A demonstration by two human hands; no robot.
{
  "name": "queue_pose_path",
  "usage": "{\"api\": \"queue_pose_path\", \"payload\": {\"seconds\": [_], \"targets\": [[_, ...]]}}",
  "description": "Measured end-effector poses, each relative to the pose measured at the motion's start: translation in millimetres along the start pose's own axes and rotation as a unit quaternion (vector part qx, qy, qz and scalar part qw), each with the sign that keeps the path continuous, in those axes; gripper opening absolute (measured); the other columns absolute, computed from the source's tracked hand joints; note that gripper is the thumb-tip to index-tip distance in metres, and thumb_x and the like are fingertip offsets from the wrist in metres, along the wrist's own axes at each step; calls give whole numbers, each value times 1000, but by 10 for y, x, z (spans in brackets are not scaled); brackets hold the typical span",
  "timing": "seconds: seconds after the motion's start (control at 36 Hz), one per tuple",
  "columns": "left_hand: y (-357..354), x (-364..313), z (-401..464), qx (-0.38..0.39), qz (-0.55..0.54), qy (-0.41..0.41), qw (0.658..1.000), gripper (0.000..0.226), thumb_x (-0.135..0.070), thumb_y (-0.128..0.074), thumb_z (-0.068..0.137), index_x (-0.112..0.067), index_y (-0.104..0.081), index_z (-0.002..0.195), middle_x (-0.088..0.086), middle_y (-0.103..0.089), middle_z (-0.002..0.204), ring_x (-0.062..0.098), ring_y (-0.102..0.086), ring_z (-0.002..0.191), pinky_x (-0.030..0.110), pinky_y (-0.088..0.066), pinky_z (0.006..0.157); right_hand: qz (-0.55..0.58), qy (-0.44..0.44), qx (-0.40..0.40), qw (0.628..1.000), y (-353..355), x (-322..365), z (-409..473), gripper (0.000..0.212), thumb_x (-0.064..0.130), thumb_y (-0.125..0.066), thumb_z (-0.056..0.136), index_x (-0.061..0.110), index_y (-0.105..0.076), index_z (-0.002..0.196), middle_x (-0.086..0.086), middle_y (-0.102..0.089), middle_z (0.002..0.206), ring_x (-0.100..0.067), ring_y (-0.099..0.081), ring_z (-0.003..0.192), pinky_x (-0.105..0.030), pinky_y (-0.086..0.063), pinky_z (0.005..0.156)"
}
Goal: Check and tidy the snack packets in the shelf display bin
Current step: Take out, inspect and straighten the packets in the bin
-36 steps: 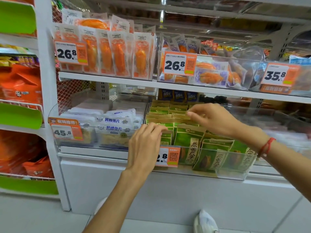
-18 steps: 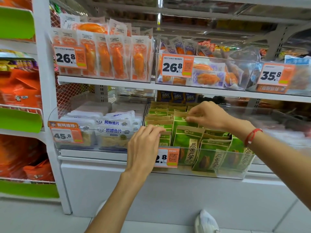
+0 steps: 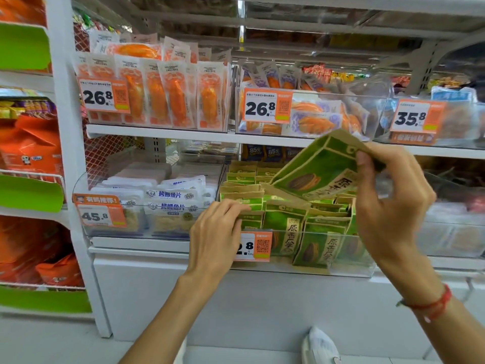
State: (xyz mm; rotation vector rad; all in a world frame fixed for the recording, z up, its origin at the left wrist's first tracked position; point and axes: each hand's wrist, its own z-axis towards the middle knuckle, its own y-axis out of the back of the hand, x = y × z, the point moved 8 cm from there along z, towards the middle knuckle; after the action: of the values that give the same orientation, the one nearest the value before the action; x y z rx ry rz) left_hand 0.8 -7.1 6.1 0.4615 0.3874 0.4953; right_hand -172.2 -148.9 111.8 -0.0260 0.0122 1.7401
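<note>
Right hand (image 3: pixel 391 206) lifted green packet (image 3: pixel 317 166) above bin (image 3: pixel 351 269).

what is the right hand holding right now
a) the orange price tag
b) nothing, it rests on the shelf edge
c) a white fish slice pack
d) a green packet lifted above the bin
d: the right hand pinches a green packet by its top corner, tilted in the air above the clear bin of matching packets.

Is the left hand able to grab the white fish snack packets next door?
Probably yes. The left hand rests on the green packets, just beside the white fish packets, whose bin is open on top.
</note>
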Motion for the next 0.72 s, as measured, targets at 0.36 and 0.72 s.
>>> {"api": "queue_pose_path", "payload": {"seconds": [0.36,0.72], "targets": [[80,11,-239,55,-272,184,943,14,-27,-58,96,-36,-67,100,-19,-70,100,2,-63,94,27,-53,80,130,-200,225,945,-333,-159,-688,9,18,-56,96,16,-64,92,15,-61,82,1,-56,76,-13,-44,64],[-384,-75,-797,246,-425,287,822,29,-39,-71,71,-17,-72,90,-7,-76,86,7,-71,78,19,-55,68,300,-453,325,774,-723,-213,-1573,14,13,-62,93,16,-66,80,4,-66,75,-3,-63,69,-16,-48,61]]}}
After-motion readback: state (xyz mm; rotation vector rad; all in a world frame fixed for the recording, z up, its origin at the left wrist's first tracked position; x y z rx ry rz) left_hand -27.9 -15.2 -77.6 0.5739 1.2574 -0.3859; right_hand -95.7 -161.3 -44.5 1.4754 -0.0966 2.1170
